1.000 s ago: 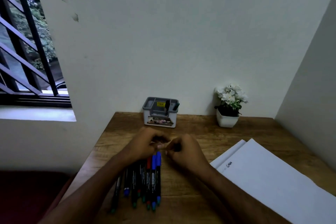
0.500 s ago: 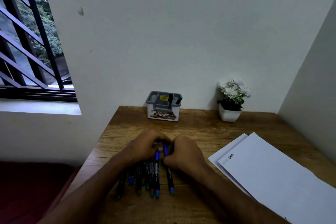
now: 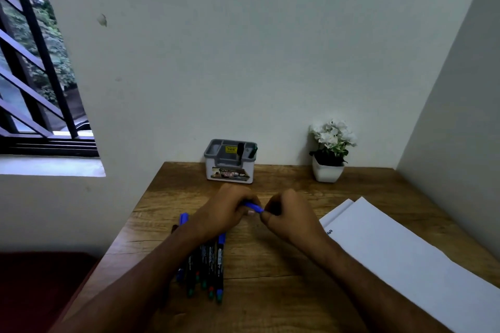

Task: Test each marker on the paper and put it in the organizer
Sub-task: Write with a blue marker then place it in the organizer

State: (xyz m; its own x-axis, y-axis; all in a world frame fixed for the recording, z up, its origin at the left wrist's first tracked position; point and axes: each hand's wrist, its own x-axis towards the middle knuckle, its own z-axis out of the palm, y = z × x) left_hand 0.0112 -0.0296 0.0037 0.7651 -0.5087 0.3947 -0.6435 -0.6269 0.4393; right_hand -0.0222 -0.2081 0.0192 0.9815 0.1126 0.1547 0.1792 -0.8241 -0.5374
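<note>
Head view, blue marker [image 3: 253,207] gripped between both hands, mostly hidden

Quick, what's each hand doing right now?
Left hand: closed on the blue marker, lifted off the table.
Right hand: closed, fingers pinching the marker's end; cannot tell if the cap is coming off.

My wooden desk [image 3: 270,273] carries a row of markers [image 3: 208,270] lying side by side under my left forearm, white paper sheets [image 3: 400,259] on the right, a grey organizer [image 3: 230,162] and a potted plant [image 3: 328,154] along the back edge.
</note>
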